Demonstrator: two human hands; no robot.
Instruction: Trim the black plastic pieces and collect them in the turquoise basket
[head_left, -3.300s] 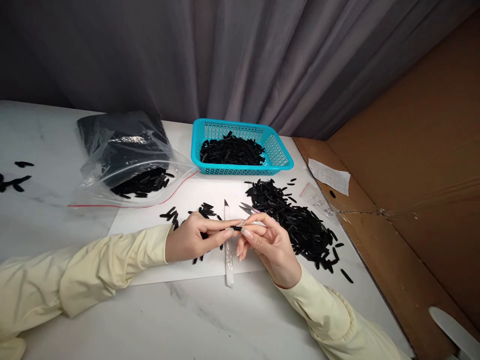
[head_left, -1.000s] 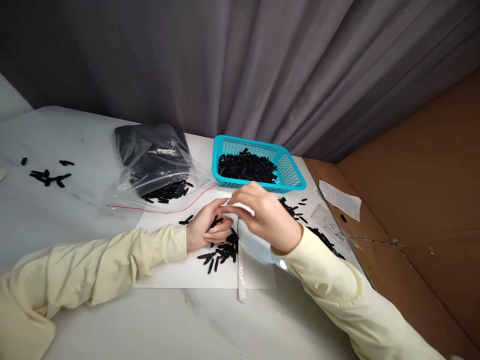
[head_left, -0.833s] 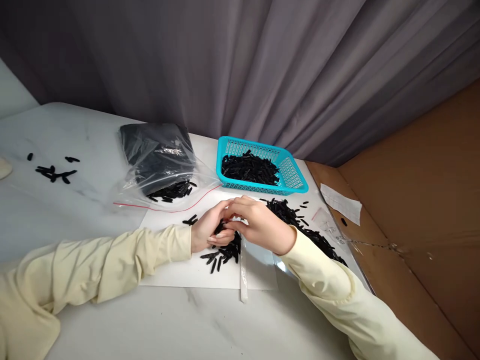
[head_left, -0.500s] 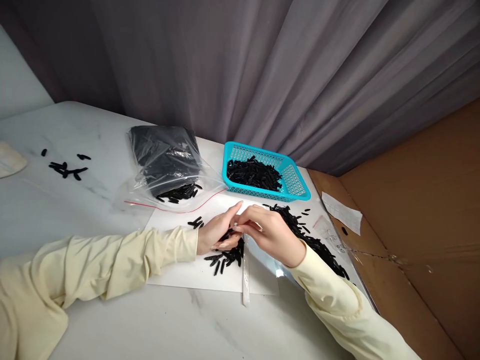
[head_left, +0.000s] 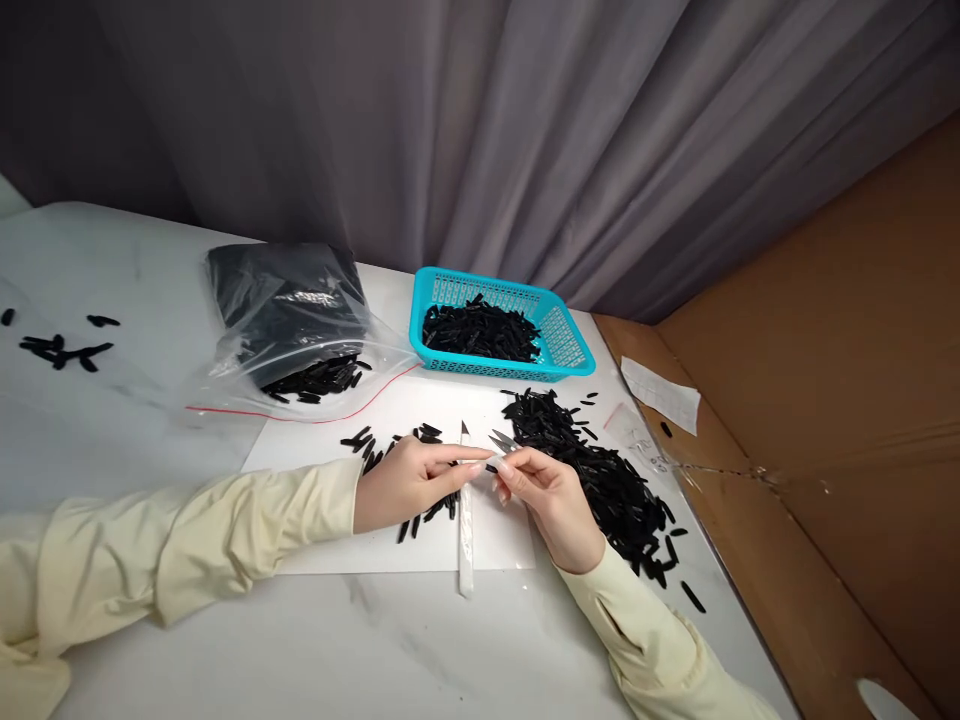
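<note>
My left hand (head_left: 420, 482) is closed in a pinch over the white paper (head_left: 360, 552). My right hand (head_left: 551, 497) meets it there, fingers closed too. Between the fingertips shows a small black piece (head_left: 491, 468) with something whitish at its end, mostly covered. Pointed metal blades (head_left: 502, 440), like small scissors, stick out just beyond my right fingers; whether that hand holds them I cannot tell. A thin white-handled tool (head_left: 466, 550) with a dark tip lies upright in view, under my left fingertips. Loose black strips (head_left: 439, 500) are spread around my left hand.
A blue basket (head_left: 574, 345) holds many black strips. Left of it lies a clear zip bag (head_left: 300, 300) of black material. A large pile of black strips (head_left: 607, 480) is at right. A cardboard wall (head_left: 795, 400) borders the right side, and a grey curtain (head_left: 420, 130) the back.
The view has shifted right. My hands have opened out from their cupped hold into a fingertip pinch, uncovering the blades and the white-handled tool's tip.
</note>
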